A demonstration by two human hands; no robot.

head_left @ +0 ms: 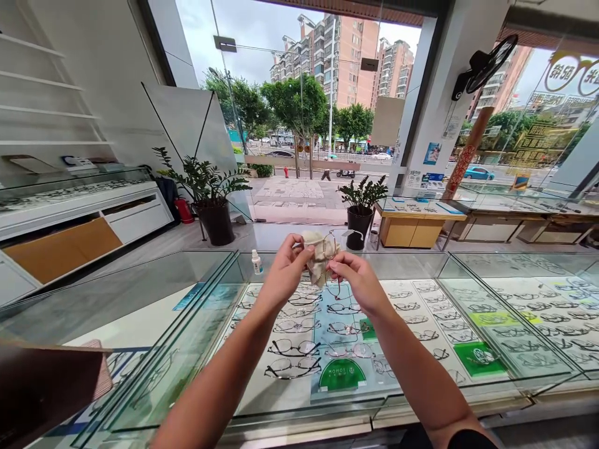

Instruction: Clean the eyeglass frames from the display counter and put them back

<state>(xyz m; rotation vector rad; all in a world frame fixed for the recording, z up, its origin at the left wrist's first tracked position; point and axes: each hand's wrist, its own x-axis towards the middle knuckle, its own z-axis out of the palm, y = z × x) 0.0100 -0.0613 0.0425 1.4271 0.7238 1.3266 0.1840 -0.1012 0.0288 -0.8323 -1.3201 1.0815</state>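
Above a glass display case, my left hand (294, 259) grips a crumpled cream cleaning cloth (317, 249) between thumb and fingers. My right hand (355, 274) pinches a thin-framed pair of eyeglasses (352, 233) close to the cloth's right edge. The cloth lies against part of the frame, which hides some of it. One temple of the glasses reaches out to the upper right. Both hands are close together, fingers closed. A small white bottle (257, 262) with a blue label stands upright on the glass, left of my left hand.
Rows of eyeglasses (294, 368) lie inside the glass case below my arms, beside a green semicircular sign (342, 375). A dark brown object (51, 393) juts in at the lower left. Beyond the counter stand potted plants (215, 218) and another display counter (416, 221).
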